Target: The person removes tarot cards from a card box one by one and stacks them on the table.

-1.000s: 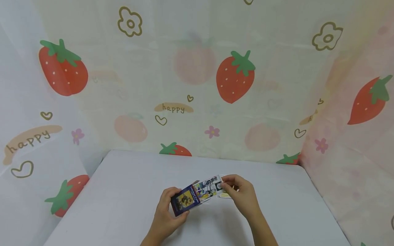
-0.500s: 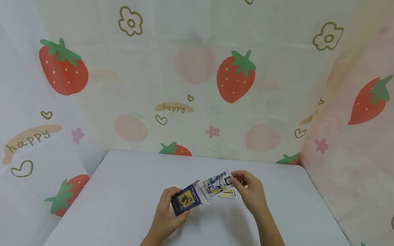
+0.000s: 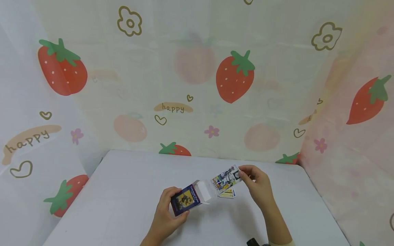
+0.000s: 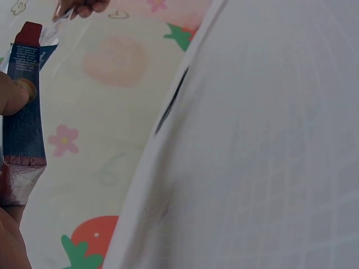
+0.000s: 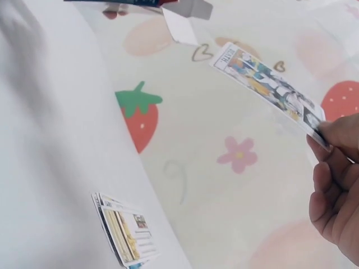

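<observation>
My left hand grips a dark blue card box, tilted, thumb below and fingers round its far side. The box carries a yellow picture, and its white end flap stands open toward the right. In the left wrist view, my thumb presses the narrow side of the box. My right hand pinches a colourful tarot card by one end, between thumb and fingers. DEATH is lettered on its other end in the right wrist view. The card is clear of the box, above a small pile of cards.
The pile lies on the white table, its cards slightly fanned in the right wrist view. A strawberry-patterned cloth hangs behind the table and on both sides. A small black object shows at the bottom edge, by the right forearm.
My right hand has drawn the tarot card out of the box, moving right and slightly away. The open flap and the card pile now show more. The left hand and box have stayed put.
</observation>
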The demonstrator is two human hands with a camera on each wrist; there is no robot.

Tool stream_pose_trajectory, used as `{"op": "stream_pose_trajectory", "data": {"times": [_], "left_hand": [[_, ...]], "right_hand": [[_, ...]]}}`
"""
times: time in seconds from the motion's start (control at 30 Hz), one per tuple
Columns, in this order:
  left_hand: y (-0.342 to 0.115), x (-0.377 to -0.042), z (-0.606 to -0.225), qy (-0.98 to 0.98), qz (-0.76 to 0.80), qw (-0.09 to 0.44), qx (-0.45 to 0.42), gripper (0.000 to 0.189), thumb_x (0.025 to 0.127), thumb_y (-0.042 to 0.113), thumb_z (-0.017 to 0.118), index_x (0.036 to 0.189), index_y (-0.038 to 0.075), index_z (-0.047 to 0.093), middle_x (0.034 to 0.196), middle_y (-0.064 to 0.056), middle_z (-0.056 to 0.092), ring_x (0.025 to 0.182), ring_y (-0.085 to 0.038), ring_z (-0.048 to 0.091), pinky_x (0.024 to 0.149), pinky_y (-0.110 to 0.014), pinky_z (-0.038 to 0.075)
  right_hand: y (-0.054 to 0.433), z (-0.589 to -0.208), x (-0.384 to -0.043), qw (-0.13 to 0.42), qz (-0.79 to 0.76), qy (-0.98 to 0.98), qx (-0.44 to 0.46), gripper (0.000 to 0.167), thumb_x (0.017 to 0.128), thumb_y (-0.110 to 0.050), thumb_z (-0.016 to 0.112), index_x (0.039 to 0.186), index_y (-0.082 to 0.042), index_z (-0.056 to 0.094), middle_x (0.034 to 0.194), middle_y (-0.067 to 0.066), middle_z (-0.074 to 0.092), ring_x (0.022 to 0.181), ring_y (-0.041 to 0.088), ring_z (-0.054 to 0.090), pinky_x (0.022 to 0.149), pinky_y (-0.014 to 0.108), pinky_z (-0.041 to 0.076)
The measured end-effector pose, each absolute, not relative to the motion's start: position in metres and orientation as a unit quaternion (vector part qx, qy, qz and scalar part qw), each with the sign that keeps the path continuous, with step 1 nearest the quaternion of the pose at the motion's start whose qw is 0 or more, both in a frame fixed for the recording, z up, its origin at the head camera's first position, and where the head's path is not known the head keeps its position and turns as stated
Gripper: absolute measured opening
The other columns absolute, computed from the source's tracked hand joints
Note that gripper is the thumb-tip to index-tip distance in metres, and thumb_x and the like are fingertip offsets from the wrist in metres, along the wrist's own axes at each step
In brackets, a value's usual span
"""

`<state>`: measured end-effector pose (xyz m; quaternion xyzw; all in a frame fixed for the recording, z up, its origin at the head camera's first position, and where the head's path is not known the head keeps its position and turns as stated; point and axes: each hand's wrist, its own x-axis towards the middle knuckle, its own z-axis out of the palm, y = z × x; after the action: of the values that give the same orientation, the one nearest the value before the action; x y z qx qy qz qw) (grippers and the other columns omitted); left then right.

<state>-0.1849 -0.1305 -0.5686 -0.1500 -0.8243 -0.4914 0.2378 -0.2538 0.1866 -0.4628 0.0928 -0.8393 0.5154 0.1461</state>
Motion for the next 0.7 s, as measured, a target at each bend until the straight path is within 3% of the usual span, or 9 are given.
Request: {"op": "stream_pose_trajectory", "data": {"times": [0.13,0.33,0.7], "left_hand": [[-0.131,-0.185,-0.569,-0.822,-0.494,0.238,-0.156,0.078,0.072,0.012,0.091,0.139,0.016,0.052,0.136,0.006,0.051,0.120,-0.012,0.053,0.105,-0.020,0.047],[-0.130,-0.186,-0.569,-0.816,-0.500,0.242,-0.159,0.082,0.071,0.009,0.092,0.139,0.025,0.050,0.136,0.007,0.051,0.120,-0.011,0.053,0.105,-0.019,0.046],[-0.131,-0.186,-0.570,-0.816,-0.496,0.246,-0.166,0.083,0.071,0.008,0.091,0.141,0.023,0.049,0.136,0.004,0.051,0.119,-0.012,0.052,0.104,-0.018,0.046]], "right_hand": [[0.190,-0.459,-0.261,0.150,0.513,-0.839,0.096,0.014,0.097,-0.020,0.071,0.109,-0.012,0.073,0.095,0.001,0.073,0.082,0.019,0.057,0.067,0.024,0.046],[0.192,-0.456,-0.272,0.143,0.502,-0.847,0.101,0.017,0.099,-0.024,0.070,0.110,-0.013,0.073,0.097,0.000,0.072,0.084,0.020,0.056,0.067,0.025,0.046],[0.189,-0.464,-0.296,0.125,0.488,-0.855,0.122,0.016,0.100,-0.022,0.068,0.111,-0.013,0.074,0.096,0.002,0.072,0.083,0.019,0.057,0.068,0.025,0.046]]}}
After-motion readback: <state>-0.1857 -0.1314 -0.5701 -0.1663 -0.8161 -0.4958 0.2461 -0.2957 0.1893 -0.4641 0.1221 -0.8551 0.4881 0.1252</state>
